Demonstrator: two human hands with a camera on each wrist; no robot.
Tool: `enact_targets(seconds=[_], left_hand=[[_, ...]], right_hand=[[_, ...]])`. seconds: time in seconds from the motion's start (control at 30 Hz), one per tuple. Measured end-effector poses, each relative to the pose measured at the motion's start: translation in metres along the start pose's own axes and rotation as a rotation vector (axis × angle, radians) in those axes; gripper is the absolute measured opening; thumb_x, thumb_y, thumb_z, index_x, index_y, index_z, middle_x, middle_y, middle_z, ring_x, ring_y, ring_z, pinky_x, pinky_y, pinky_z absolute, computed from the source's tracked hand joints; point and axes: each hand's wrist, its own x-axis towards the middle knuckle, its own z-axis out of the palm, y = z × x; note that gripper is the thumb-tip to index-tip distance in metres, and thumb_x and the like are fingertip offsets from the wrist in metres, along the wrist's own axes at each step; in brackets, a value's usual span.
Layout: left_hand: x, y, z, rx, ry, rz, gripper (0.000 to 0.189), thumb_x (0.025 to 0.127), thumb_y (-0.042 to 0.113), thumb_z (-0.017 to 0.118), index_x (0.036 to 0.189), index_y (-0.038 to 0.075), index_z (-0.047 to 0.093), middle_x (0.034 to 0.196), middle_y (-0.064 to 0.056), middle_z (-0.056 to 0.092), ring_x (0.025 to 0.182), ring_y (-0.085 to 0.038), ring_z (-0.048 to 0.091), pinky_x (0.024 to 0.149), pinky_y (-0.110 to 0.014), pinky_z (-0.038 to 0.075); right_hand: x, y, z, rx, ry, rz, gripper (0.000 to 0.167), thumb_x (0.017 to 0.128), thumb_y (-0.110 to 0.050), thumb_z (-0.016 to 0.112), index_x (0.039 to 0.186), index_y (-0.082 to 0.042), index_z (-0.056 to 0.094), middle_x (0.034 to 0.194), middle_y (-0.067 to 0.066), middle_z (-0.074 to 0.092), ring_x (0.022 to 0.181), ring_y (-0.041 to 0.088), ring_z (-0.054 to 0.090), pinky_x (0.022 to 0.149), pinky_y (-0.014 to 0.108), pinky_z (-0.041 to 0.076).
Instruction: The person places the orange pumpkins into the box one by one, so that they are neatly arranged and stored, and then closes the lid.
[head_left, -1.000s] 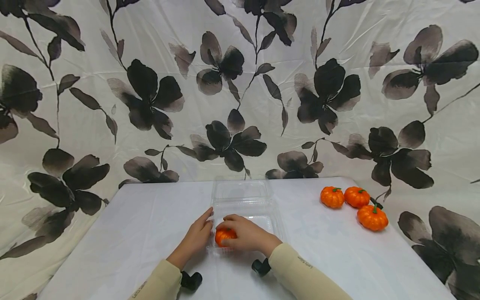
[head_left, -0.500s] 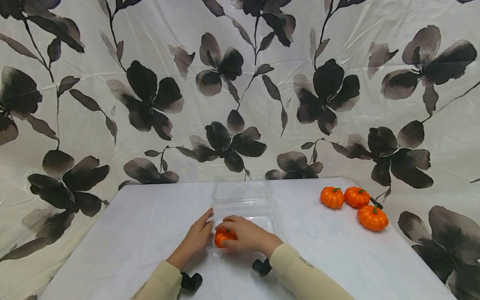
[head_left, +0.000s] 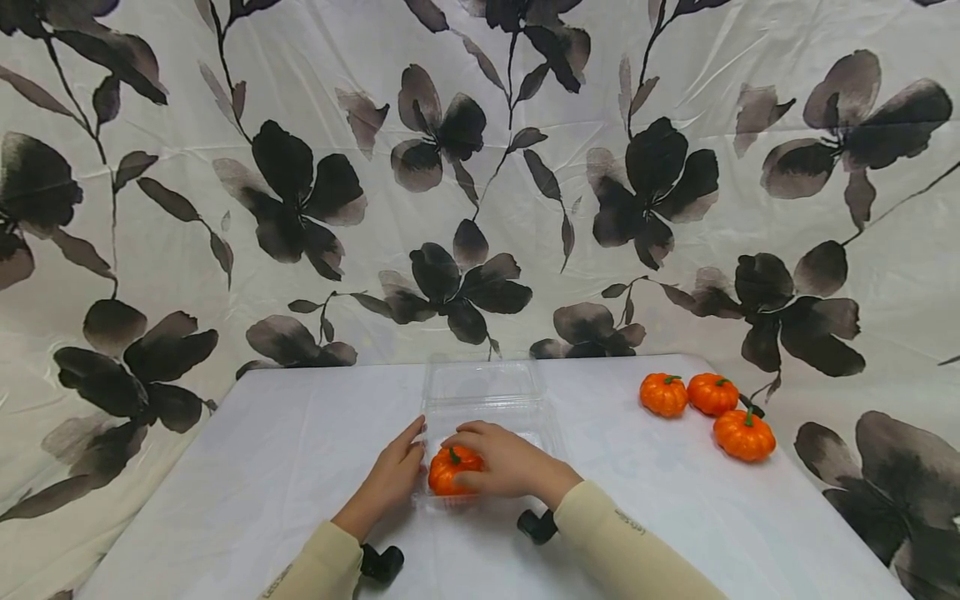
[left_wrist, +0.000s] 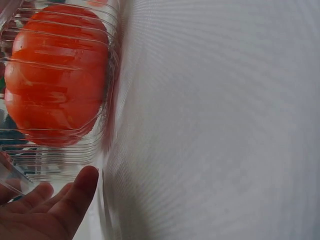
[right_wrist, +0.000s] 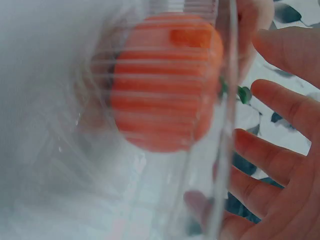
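Note:
A small orange pumpkin (head_left: 448, 473) with a green stem sits in the front left part of a clear plastic clamshell box (head_left: 483, 385), whose lid stands raised at the back. My right hand (head_left: 510, 460) hovers over the box at the pumpkin's right side; in the right wrist view its fingers (right_wrist: 267, 152) are spread and apart from the pumpkin (right_wrist: 165, 95). Against the box's left wall rests my left hand (head_left: 392, 475), fingers extended. Through the ribbed wall the left wrist view shows the pumpkin (left_wrist: 57, 80), with the left thumb near the box's corner.
Three more orange pumpkins (head_left: 744, 435) are grouped on the right side of the white-covered table (head_left: 300, 433). A floral curtain (head_left: 480, 167) hangs behind the table. Dark devices (head_left: 382, 564) are strapped at both wrists.
My right hand has loosened from the pumpkin and shifted slightly right and up, showing more of the pumpkin and its stem. The left hand and the box have not moved.

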Motion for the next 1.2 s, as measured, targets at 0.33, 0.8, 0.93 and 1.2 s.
enact_targets(seconds=[0.33, 0.8, 0.93, 1.2], left_hand=[[0.002, -0.001, 0.002, 0.0, -0.001, -0.03, 0.055, 0.098, 0.014, 0.038, 0.152, 0.007, 0.031, 0.148, -0.017, 0.046, 0.113, -0.027, 0.062, 0.104, -0.052, 0.044], [0.001, -0.001, 0.003, -0.009, -0.012, -0.047, 0.055, 0.098, 0.016, 0.038, 0.153, 0.009, 0.03, 0.15, -0.016, 0.043, 0.116, -0.029, 0.061, 0.105, -0.052, 0.044], [0.001, -0.001, 0.002, -0.003, -0.01, -0.045, 0.055, 0.098, 0.015, 0.038, 0.152, 0.009, 0.03, 0.15, -0.016, 0.044, 0.113, -0.027, 0.061, 0.106, -0.053, 0.042], [0.001, -0.001, 0.002, -0.002, -0.01, -0.06, 0.055, 0.098, 0.017, 0.038, 0.153, 0.011, 0.029, 0.15, -0.016, 0.044, 0.114, -0.028, 0.061, 0.103, -0.052, 0.046]], right_hand=[[-0.012, 0.009, -0.013, 0.011, 0.026, 0.018, 0.046, 0.091, -0.04, 0.062, 0.136, -0.028, 0.055, 0.146, 0.004, 0.048, 0.134, 0.025, 0.046, 0.11, 0.046, 0.041], [-0.034, 0.036, -0.03, 0.01, 0.076, 0.054, 0.048, 0.092, -0.037, 0.061, 0.137, -0.023, 0.053, 0.147, 0.005, 0.047, 0.136, 0.026, 0.044, 0.111, 0.048, 0.039], [-0.041, 0.043, -0.035, 0.013, 0.095, 0.083, 0.05, 0.092, -0.037, 0.062, 0.139, -0.025, 0.051, 0.147, 0.003, 0.047, 0.136, 0.026, 0.044, 0.111, 0.049, 0.039], [-0.057, 0.058, -0.044, 0.014, 0.135, 0.137, 0.05, 0.091, -0.035, 0.064, 0.138, -0.023, 0.052, 0.146, 0.003, 0.047, 0.135, 0.027, 0.044, 0.111, 0.051, 0.039]])
